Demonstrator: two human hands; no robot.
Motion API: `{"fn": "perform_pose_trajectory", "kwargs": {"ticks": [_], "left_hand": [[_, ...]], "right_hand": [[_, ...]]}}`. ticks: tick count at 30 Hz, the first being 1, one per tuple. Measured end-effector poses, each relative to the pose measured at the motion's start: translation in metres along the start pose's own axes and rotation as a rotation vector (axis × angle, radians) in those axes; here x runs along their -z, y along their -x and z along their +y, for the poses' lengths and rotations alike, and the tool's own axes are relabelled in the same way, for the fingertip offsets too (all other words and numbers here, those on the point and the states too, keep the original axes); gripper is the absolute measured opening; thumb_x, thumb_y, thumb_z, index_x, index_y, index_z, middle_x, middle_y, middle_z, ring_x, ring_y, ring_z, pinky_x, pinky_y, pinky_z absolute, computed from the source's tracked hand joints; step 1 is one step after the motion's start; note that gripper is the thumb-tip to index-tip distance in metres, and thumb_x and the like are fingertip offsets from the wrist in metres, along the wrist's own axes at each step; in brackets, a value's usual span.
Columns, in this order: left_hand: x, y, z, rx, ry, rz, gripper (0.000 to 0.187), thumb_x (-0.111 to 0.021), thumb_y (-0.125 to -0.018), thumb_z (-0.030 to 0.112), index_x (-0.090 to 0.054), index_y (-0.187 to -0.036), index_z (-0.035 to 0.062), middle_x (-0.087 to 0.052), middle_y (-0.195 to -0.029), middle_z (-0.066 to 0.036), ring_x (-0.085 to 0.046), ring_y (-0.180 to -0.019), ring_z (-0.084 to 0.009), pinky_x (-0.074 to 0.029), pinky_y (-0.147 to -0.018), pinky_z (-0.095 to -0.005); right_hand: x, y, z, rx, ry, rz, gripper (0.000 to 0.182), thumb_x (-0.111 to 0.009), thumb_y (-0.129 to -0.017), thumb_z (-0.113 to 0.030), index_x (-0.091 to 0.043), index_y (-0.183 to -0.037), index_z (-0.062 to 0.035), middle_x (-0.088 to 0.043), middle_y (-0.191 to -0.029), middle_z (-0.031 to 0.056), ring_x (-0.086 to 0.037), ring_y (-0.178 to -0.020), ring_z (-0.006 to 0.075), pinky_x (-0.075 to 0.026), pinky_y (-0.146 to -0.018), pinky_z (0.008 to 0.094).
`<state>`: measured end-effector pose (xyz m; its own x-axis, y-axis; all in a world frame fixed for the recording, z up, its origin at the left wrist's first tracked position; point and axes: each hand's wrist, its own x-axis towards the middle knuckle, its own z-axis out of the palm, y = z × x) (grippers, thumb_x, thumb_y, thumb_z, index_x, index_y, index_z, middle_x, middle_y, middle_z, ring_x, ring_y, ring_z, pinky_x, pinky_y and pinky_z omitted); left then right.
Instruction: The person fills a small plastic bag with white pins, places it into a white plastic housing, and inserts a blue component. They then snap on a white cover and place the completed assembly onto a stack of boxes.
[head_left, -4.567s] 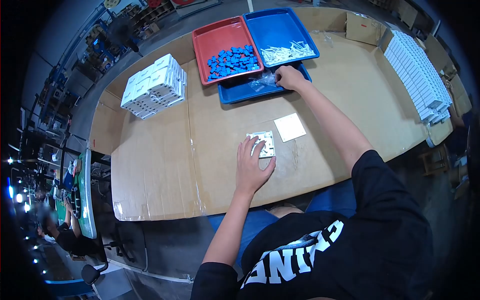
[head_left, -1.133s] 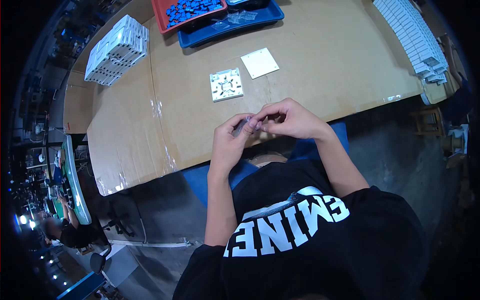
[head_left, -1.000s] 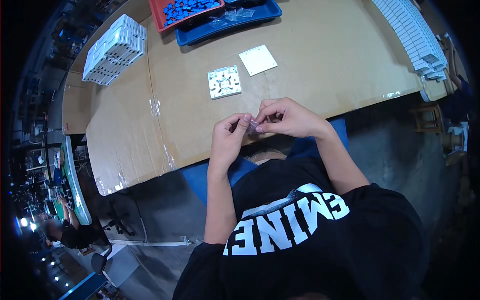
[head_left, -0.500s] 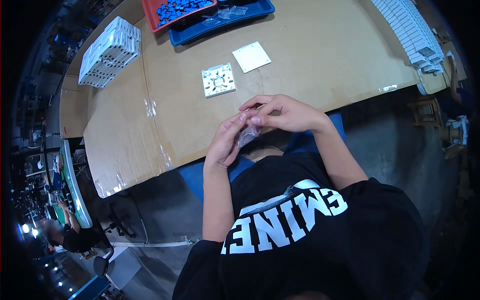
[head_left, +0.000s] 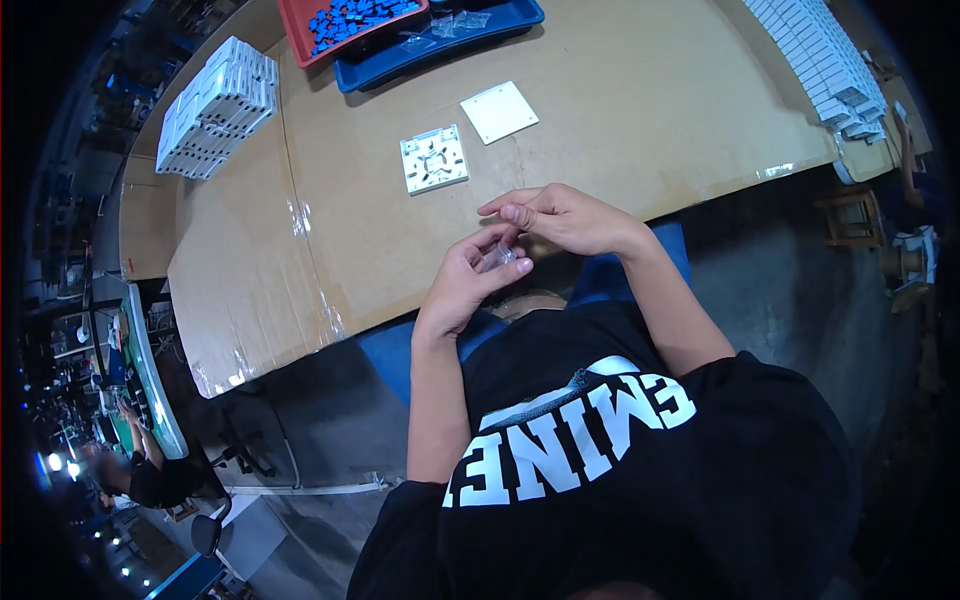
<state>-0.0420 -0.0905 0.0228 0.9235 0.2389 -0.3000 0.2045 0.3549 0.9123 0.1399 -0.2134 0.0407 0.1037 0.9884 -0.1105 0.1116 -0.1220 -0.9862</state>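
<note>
My left hand (head_left: pixel 465 283), at the table's near edge, is closed around a small clear plastic bag (head_left: pixel 497 259), with its thumb lying along the near side. My right hand (head_left: pixel 575 220) is just above and to the right, its thumb pressed against the fingers in a pinch. Whatever those fingertips hold, if anything, is hidden. Beyond the hands, a white square plastic base (head_left: pixel 435 160) with slots and a central frame lies on the cardboard. Beside it on the right rests a flat white square cover plate (head_left: pixel 500 112).
A red tray (head_left: pixel 297 30) of small blue parts overlaps a blue tray (head_left: pixel 440 55) holding clear bags. White plastic plates (head_left: pixel 215 110) are stacked at the left, and rows of white pieces (head_left: pixel 815 65) at the right. Another person (head_left: pixel 150 475) sits at the far left.
My hands have moved slightly apart. The right fingers have come away from the bag, while the left hand has closed further over it and hides more of it.
</note>
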Motion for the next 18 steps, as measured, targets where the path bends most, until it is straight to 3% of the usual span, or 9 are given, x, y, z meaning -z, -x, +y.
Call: {"fn": "perform_pose_trajectory", "kwargs": {"ticks": [1,4,9,12,18], "left_hand": [[-0.001,0.000,0.000,-0.024,0.015,0.003,0.044,-0.078,-0.095,0.018,-0.064,-0.132,-0.0011,-0.068,-0.102,-0.002,-0.063,-0.092,-0.0085,-0.051,-0.082,-0.0245],[0.007,-0.003,-0.004,0.056,0.033,-0.001,0.041,-0.073,-0.099,0.023,-0.064,-0.132,0.0005,-0.069,-0.103,-0.003,-0.064,-0.091,-0.0095,-0.051,-0.079,-0.0247],[0.009,-0.004,-0.004,0.043,0.122,-0.036,0.042,-0.060,-0.106,0.039,-0.066,-0.124,0.0011,-0.070,-0.096,-0.004,-0.068,-0.086,-0.0119,-0.055,-0.078,-0.0264],[0.011,-0.002,-0.005,0.084,0.100,-0.044,0.048,-0.055,-0.108,0.044,-0.065,-0.123,-0.0001,-0.071,-0.098,-0.007,-0.070,-0.086,-0.0145,-0.057,-0.078,-0.0282],[0.013,-0.004,-0.012,0.100,0.306,-0.068,0.050,-0.053,-0.108,0.044,-0.065,-0.121,-0.0021,-0.072,-0.102,-0.011,-0.073,-0.087,-0.0199,-0.063,-0.086,-0.0384]], "right_hand": [[0.001,-0.001,0.002,0.001,-0.002,-0.001,0.055,-0.048,-0.111,-0.043,-0.078,-0.106,0.0032,-0.064,-0.142,0.0172,-0.064,-0.124,0.0293,-0.049,-0.106,0.0409],[0.001,0.000,0.006,0.009,-0.007,0.001,0.052,-0.050,-0.110,-0.042,-0.079,-0.106,0.0015,-0.064,-0.142,0.0161,-0.065,-0.123,0.0288,-0.049,-0.106,0.0404],[-0.002,0.006,-0.011,0.020,-0.030,-0.054,0.022,-0.074,-0.097,-0.022,-0.079,-0.103,-0.0023,-0.064,-0.142,0.0142,-0.065,-0.122,0.0249,-0.050,-0.105,0.0382],[-0.003,0.003,-0.004,0.021,-0.102,-0.018,0.013,-0.079,-0.091,-0.015,-0.077,-0.095,-0.0025,-0.063,-0.143,0.0132,-0.065,-0.120,0.0229,-0.051,-0.104,0.0375],[-0.003,0.002,-0.007,0.015,-0.072,-0.022,0.016,-0.076,-0.094,-0.015,-0.072,-0.086,-0.0016,-0.061,-0.146,0.0135,-0.065,-0.119,0.0223,-0.051,-0.101,0.0374]]}}
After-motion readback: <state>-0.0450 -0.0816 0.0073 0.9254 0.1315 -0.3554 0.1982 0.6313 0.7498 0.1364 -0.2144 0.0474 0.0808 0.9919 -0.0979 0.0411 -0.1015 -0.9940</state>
